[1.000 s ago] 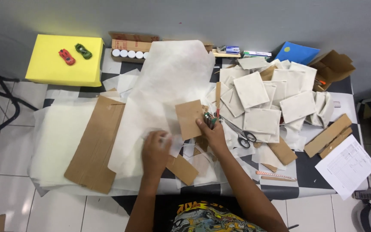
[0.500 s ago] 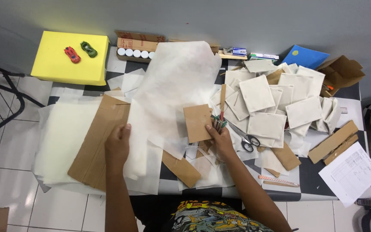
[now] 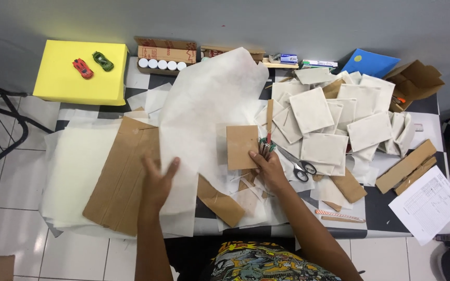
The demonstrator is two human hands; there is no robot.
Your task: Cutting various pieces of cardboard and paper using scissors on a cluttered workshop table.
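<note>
My left hand [image 3: 157, 182] lies flat with fingers spread on the edge of a big white fabric sheet [image 3: 204, 109], where it overlaps a large brown cardboard sheet [image 3: 123, 177]. My right hand [image 3: 270, 167] is closed around a bunch of coloured pens or pencils [image 3: 264, 148], right beside a small square cardboard piece [image 3: 241, 147] lying on the white sheet. Scissors [image 3: 298, 166] rest just right of that hand.
A pile of white fabric squares [image 3: 339, 125] fills the right side, with cardboard strips [image 3: 404, 166] and a printed paper [image 3: 427, 204] beyond. A yellow box [image 3: 82, 78] with two toy cars stands at the left. An open carton [image 3: 415, 80] and a blue folder [image 3: 371, 62] sit behind.
My left hand has moved left from the middle of the white sheet to its left edge over the cardboard. My right hand has stayed by the small cardboard square.
</note>
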